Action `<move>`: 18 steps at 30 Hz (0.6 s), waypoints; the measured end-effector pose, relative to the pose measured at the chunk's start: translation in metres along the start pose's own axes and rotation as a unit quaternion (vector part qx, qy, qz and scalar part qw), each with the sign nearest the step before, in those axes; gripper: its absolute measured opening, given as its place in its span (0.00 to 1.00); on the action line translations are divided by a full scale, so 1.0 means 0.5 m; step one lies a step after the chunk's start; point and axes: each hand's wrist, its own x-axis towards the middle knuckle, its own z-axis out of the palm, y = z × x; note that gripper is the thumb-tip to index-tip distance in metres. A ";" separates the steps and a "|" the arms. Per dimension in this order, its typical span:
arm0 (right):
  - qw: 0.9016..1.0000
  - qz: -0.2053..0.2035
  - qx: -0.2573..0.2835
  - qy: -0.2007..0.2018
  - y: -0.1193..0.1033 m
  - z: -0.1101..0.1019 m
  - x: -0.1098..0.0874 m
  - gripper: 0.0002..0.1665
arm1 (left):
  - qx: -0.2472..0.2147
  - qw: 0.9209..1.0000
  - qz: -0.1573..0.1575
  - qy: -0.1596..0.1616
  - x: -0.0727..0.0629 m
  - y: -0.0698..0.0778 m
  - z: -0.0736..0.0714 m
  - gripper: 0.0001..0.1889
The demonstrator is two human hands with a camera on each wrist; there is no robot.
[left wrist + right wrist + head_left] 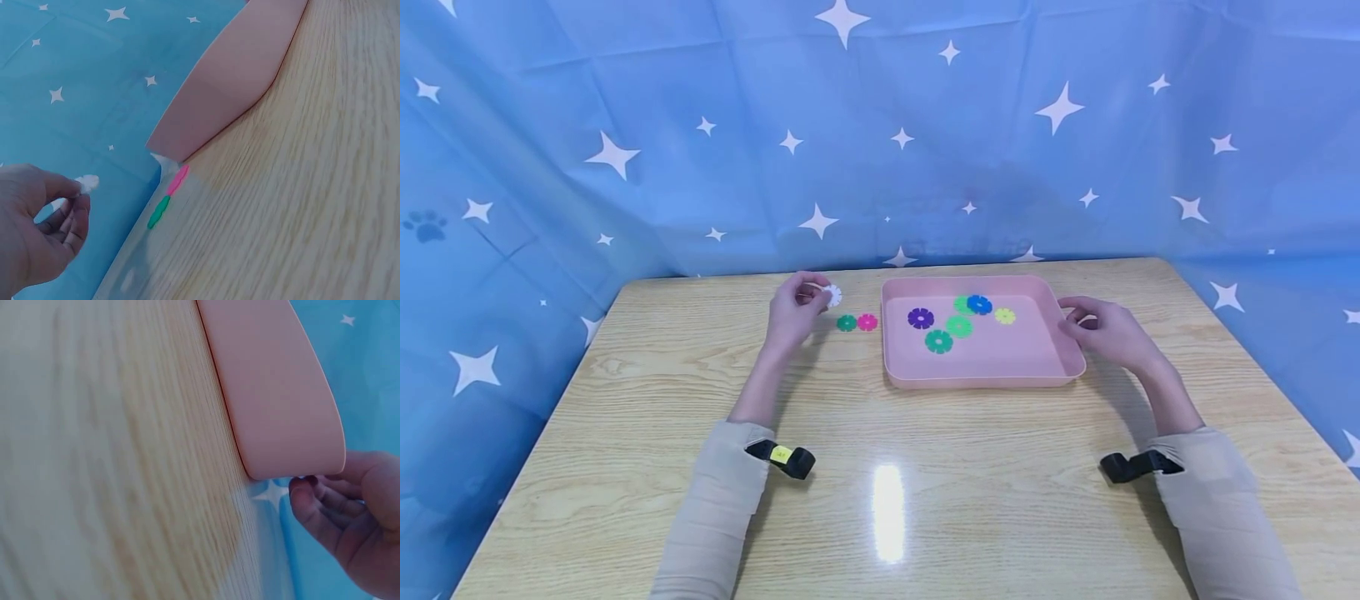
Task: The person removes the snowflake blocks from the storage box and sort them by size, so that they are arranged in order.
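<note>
My left hand (796,312) pinches a white notched disc (832,295) between thumb and fingertips, held up above the table's far part. In the left wrist view the white disc (88,183) sticks out past the fingertips. Just below that hand, a green disc (847,323) and a pink disc (867,322) lie edge to edge on the table, and the left wrist view shows them nearly edge-on. To their right is a shallow pink tray (985,375). My right hand (1105,332) is at its right end, loosely bent fingers against the outer wall and rim.
Inside the tray lie a purple disc (921,318), a blue disc (979,305) partly over a light green one, a yellow disc (1005,316) and more green discs (938,342). Behind the wooden table (970,467) hangs a blue star-patterned curtain (880,167).
</note>
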 end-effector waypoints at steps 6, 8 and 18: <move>1.000 -0.005 0.001 0.000 0.001 0.000 -0.001 0.27 | 0.020 0.999 -0.043 0.003 -0.001 -0.009 -0.017 0.09; 1.000 -0.007 0.001 0.002 0.002 0.000 -0.001 0.27 | 0.038 0.998 -0.051 -0.002 -0.004 -0.012 -0.022 0.09; 1.000 -0.004 0.000 0.000 0.004 -0.001 0.001 0.27 | 0.113 0.992 -0.055 -0.013 -0.004 -0.042 -0.028 0.07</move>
